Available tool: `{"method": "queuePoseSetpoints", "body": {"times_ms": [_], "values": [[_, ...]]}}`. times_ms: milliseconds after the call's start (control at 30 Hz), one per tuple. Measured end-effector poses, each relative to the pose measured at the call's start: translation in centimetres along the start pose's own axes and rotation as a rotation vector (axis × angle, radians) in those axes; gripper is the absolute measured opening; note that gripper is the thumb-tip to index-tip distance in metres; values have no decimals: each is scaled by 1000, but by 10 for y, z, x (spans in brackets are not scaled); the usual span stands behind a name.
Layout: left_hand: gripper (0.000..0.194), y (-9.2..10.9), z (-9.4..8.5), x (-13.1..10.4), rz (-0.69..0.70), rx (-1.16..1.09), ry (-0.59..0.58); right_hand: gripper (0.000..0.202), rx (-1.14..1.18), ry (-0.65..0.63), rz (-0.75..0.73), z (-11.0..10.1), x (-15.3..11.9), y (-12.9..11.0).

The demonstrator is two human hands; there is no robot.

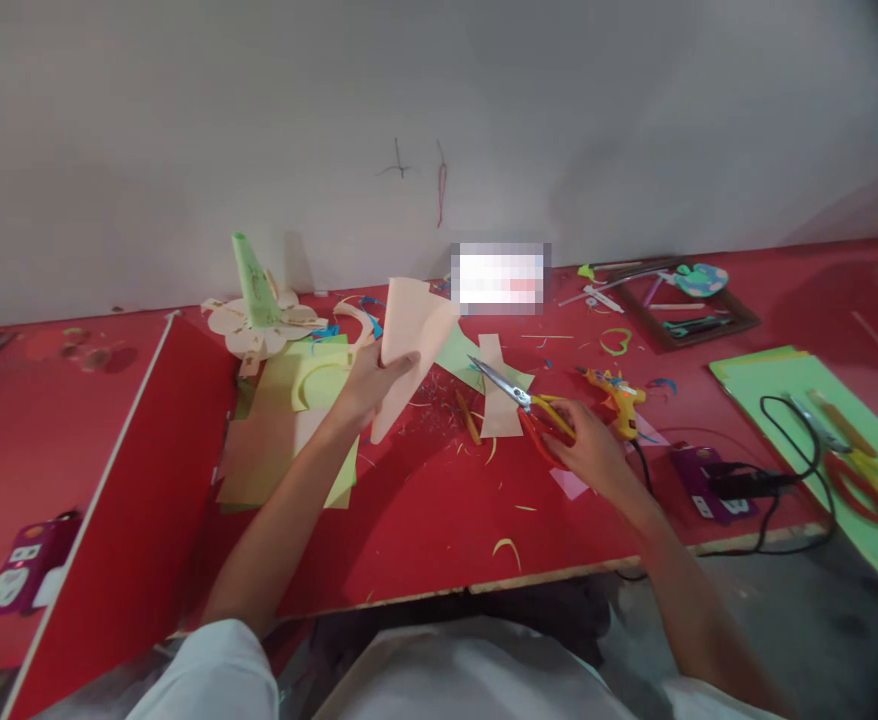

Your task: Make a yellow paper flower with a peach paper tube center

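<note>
At a red craft table (424, 520), your left hand (368, 385) is closed in a pinch on a pale peach sheet of paper (409, 340), thumb over the lower edge, holding it up off the surface at about 12 o'clock from your chest. Your right hand (593, 450), at 2 o'clock, rests with fingers curled loosely over the red and yellow handles of a pair of steel-bladed scissors (525, 405); whether the fingers are through the loops cannot be told. The blades lie on the table, pointing toward 10 o'clock at the sheet.

The peach paper looks light and limp: it bows where it stands unsupported, so it should crease or tear easily and would steady best when pinched near the edge being worked, close to the blades. The scissors look rigid and heavier, best taken by the looped handles, clear of the points.

Pale yellow and green paper sheets (296, 420) lie under your left forearm at 11 o'clock. A green paper cone on a cream petal-shaped base (255, 305) stands beyond them. A yellow glue gun (619, 395) lies just beside your right hand at 1 o'clock, its black cord (776, 440) trailing to 3 o'clock. Paper scraps (506, 545) litter the tabletop.

No brand or writing can be read; a blurred patch (500, 278) sits at the wall.
</note>
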State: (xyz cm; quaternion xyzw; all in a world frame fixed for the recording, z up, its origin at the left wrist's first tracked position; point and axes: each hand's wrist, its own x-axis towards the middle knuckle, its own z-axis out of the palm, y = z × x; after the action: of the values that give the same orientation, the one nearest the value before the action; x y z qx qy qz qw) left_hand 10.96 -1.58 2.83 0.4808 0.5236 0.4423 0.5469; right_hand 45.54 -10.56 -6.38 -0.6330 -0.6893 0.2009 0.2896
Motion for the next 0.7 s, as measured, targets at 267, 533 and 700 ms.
{"method": "queuePoseSetpoints", "body": {"times_ms": [267, 533, 700], "values": [[53, 3, -8, 2, 66, 95, -6, 44, 244, -131, 123, 0, 9, -25], [40, 7, -19, 8, 282, 403, 84, 55, 275, -387, 46, 0, 13, -47], [38, 11, -23, 7, 273, 412, 93, 43, 498, -491, 117, -4, 8, -54]]}}
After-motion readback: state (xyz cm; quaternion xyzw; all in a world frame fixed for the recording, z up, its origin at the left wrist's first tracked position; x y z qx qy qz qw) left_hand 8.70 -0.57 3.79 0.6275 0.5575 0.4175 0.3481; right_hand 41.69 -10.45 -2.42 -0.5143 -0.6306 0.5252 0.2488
